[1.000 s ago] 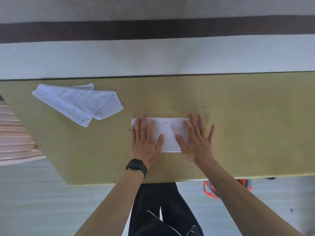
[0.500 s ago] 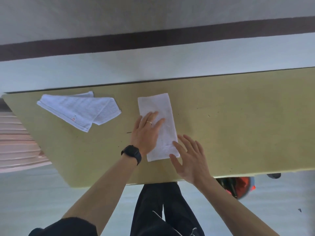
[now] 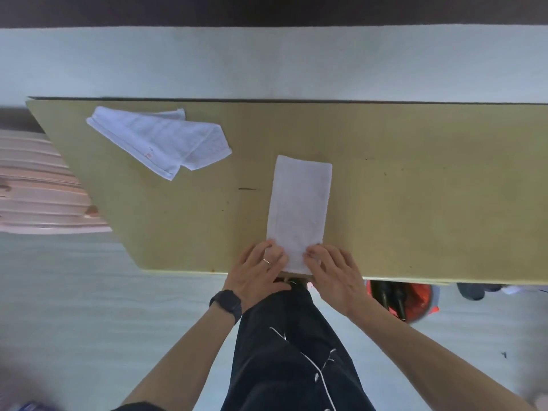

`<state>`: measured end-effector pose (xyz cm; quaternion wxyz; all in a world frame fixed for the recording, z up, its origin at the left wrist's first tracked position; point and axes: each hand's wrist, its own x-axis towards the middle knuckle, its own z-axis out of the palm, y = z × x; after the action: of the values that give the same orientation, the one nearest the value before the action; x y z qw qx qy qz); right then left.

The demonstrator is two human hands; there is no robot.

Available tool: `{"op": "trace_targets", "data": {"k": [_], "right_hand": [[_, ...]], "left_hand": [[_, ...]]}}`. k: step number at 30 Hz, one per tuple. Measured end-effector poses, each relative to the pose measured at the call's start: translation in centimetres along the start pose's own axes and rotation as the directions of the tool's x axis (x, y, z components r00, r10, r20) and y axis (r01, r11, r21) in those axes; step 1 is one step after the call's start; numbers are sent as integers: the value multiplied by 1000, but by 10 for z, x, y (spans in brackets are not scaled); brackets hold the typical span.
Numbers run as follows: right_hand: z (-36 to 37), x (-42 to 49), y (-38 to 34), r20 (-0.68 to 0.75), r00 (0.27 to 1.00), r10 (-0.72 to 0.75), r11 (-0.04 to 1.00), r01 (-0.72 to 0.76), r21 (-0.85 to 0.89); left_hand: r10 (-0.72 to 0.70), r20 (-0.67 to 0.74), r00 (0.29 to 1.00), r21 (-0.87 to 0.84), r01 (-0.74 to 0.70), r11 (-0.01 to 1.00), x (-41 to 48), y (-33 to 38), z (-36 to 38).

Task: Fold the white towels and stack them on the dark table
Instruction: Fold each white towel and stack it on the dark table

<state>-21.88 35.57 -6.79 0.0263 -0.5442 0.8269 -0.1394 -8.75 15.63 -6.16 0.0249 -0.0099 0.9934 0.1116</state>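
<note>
A white towel (image 3: 299, 203), folded into a narrow strip, lies on the olive-brown table (image 3: 430, 203). It points away from me and its near end sits at the front edge. My left hand (image 3: 258, 271) pinches the near left corner with curled fingers. My right hand (image 3: 338, 274) pinches the near right corner in the same way. A second white towel (image 3: 157, 140), loosely folded and slanted, lies at the table's far left.
A pink slatted object (image 3: 38, 188) stands beside the table's left end. Below the front edge at the right is an orange-red object (image 3: 406, 298) on the pale floor. My dark trousers (image 3: 290, 351) are right under the hands.
The strip was turned from lying crosswise to pointing away from me and pulled toward the front edge. Both hands went from lying flat on it to pinching its near corners.
</note>
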Motion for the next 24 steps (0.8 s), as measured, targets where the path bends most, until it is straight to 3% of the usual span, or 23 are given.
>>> {"op": "trace_targets", "data": {"k": [4, 9, 13, 16, 18, 21, 24], "right_hand": [[-8, -3, -11, -44, 999, 11, 999, -9, 43], [-16, -6, -11, 92, 995, 41, 990, -53, 130], [-32, -3, -15, 215, 960, 178, 934, -234, 270], [-52, 15, -14, 323, 888, 328, 807, -441, 392], [-66, 35, -10, 397, 799, 451, 655, -598, 461], [-75, 67, 5, 434, 692, 577, 443, -712, 545], [-73, 98, 21, 439, 617, 653, 337, -757, 560]], "left_hand": [[73, 19, 997, 9, -73, 997, -13, 0, -8], [81, -45, 996, -59, -84, 995, -20, 1, -21], [18, -33, 999, -153, -22, 988, -17, -9, -36], [-94, -81, 992, -261, 70, 963, 5, -15, -55], [-237, 3, 972, -415, 217, 884, 29, -20, -77], [-440, 263, 859, -573, 506, 645, 68, -33, -94], [-537, 305, 786, -659, 582, 477, 98, -47, -94]]}}
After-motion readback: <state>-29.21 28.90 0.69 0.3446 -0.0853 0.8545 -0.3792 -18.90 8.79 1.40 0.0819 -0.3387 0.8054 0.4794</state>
